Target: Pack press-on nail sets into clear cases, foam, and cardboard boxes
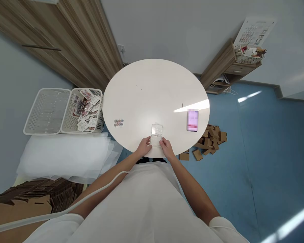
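A clear, rectangular plastic case (156,139) is pinched at both sides by the left hand (144,146) and right hand (167,147); probably light and brittle, best held there.

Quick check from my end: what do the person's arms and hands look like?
The left hand and right hand are gloveless, with no wristwear visible. The forearms are bare below a white left sleeve and white right sleeve, both short. A thin white cable crosses the left arm.
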`<move>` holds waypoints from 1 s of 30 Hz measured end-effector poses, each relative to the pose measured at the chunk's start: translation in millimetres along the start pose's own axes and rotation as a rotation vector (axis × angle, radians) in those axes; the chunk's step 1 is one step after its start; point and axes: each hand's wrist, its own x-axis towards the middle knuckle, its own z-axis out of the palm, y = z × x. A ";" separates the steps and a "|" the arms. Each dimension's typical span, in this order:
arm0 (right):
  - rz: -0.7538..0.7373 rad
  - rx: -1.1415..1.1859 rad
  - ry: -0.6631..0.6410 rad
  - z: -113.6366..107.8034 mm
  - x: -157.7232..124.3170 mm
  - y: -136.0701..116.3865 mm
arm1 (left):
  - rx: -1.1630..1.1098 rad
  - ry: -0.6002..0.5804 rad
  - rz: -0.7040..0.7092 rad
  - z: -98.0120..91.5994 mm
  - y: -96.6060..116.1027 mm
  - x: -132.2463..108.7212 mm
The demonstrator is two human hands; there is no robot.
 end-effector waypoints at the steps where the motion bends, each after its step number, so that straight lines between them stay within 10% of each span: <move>1: 0.033 -0.001 0.019 -0.6 -0.3 1.3 | 0.003 0.003 -0.014 0.3 -1.0 -0.6; 9: 0.269 0.105 -0.007 -7.9 -11.8 7.0 | -0.053 0.009 -0.103 0.8 -12.0 -14.0; 30: 0.118 -0.036 -0.089 -23.2 48.2 -17.1 | -0.066 0.197 -0.036 19.7 19.8 25.4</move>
